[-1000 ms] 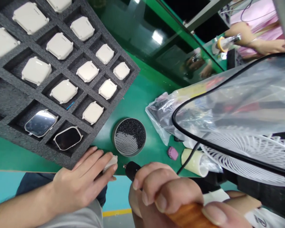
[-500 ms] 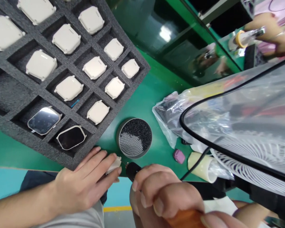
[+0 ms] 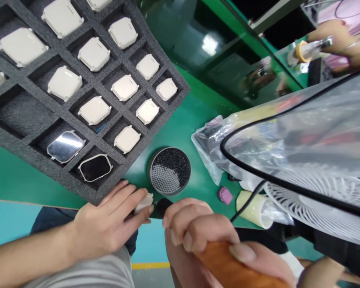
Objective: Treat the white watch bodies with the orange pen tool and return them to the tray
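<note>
My left hand [image 3: 108, 224] lies at the table's near edge, fingers pressed on a small white watch case [image 3: 144, 202]. My right hand [image 3: 207, 244] is wrapped round an orange-handled electric screwdriver [image 3: 228, 268]; its black tip [image 3: 162, 206] touches or nearly touches the white case. Just beyond the tip stands a round grey tin [image 3: 169, 170] filled with tiny dark screws. A dark foam tray [image 3: 27, 116] at the upper left holds several white watch cases [image 3: 94, 110] and two with glossy screens [image 3: 65, 146] facing up.
A white fan [image 3: 318, 192] covered by a clear plastic bag fills the right side, with a black cable [image 3: 246, 200] running down from it. A small pink piece [image 3: 225, 195] and a pale tape roll [image 3: 252, 208] lie near it. Another person's arm [image 3: 342, 40] works at the top right.
The screwdriver tip has moved left, closing the gap to the white case under my left fingers. The view has shifted slightly, so the foam tray sits further right.
</note>
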The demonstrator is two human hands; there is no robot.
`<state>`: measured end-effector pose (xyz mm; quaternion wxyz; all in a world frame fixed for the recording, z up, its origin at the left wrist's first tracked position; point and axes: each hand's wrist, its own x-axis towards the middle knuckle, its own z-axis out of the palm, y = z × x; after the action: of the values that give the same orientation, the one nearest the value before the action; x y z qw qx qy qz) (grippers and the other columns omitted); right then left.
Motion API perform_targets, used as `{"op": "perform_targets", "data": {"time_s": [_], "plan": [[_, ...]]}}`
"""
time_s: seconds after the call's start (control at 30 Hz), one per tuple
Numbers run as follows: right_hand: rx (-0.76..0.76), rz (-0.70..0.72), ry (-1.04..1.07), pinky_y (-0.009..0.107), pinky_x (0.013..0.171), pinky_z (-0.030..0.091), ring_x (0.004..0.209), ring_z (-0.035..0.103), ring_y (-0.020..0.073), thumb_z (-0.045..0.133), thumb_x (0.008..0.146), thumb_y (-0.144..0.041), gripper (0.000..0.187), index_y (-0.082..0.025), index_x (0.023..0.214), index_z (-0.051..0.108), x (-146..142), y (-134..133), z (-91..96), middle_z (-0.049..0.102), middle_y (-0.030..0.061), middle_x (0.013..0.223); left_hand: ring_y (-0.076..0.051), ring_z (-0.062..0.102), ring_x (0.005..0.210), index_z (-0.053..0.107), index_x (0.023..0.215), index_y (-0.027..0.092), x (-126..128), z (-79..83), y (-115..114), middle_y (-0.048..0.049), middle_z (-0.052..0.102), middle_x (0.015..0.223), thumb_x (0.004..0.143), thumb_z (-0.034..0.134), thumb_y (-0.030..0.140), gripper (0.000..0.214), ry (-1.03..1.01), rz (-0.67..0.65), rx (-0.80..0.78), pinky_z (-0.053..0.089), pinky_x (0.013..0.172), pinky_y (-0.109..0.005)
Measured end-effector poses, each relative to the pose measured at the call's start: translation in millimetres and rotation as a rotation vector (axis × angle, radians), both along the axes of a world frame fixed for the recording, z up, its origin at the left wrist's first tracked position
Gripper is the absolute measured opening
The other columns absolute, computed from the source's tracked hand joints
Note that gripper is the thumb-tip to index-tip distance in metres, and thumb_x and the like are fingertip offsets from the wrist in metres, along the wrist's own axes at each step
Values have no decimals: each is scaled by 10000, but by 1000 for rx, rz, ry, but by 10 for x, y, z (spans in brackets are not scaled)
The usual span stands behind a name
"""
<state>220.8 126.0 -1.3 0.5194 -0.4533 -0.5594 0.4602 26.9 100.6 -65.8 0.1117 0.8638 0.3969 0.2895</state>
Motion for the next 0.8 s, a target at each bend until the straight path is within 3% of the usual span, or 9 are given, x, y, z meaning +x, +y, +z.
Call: {"op": "perform_targets", "data": {"time_s": [0.1,0.23,0.37,0.47,0.53,0.6,0.67,0.8], "plan": [[112,-121,164,391,585,572,621,611,156,479,1001,-667,431,-293,1172,611,-63,32,-38,604,-37,784,-293,637,1332,735,1293,213,2,-5,5,-103,660,1476,1001,707,245,295,11,6,-37,531,1175,-494],[289,-169,301,385,548,556,625,596,150,296,1008,-742,609,-257,1217,599,-76,102,-124,613,-22,834,-269,644,1296,707,1283,229,28,-33,-24,-85,691,1395,975,746,242,311,32,5,-36,565,1146,-477],[347,-141,299,403,567,561,656,626,174,523,960,-684,499,-261,1198,640,-11,163,-169,647,-14,869,-249,689,1142,638,1336,229,-19,75,-106,-141,679,1307,1010,692,291,336,-99,-52,-108,667,899,-374],[338,-173,367,410,565,560,638,620,184,595,924,-677,467,-275,1148,677,43,192,-189,669,-11,852,-188,707,1054,534,1443,198,-141,255,-129,-191,618,1361,1077,567,317,386,-329,-153,-266,668,873,-312],[321,-168,405,413,542,555,605,610,187,638,886,-705,480,-287,1114,694,63,202,-200,675,-16,819,-184,705,1114,521,1453,213,-235,361,-81,-178,615,1365,1105,494,312,363,-398,-84,-258,652,951,-326],[318,-148,430,404,523,547,588,608,186,675,857,-715,489,-294,1106,697,58,201,-204,674,-21,808,-198,684,1201,547,1423,240,-323,424,14,-143,641,1325,1119,446,292,324,-386,77,-166,626,1016,-359],[310,-129,440,388,513,545,584,603,178,682,851,-722,496,-301,1112,689,27,195,-193,663,-29,809,-196,675,1208,570,1398,254,-416,455,128,-119,658,1286,1131,411,308,316,-354,191,-90,614,1018,-365],[268,-97,460,360,505,543,580,588,162,718,828,-724,502,-306,1103,674,-53,198,-159,645,-39,796,-190,697,1130,625,1336,254,-774,523,364,-91,696,1234,1133,414,346,306,-282,298,-16,597,967,-336]]}}
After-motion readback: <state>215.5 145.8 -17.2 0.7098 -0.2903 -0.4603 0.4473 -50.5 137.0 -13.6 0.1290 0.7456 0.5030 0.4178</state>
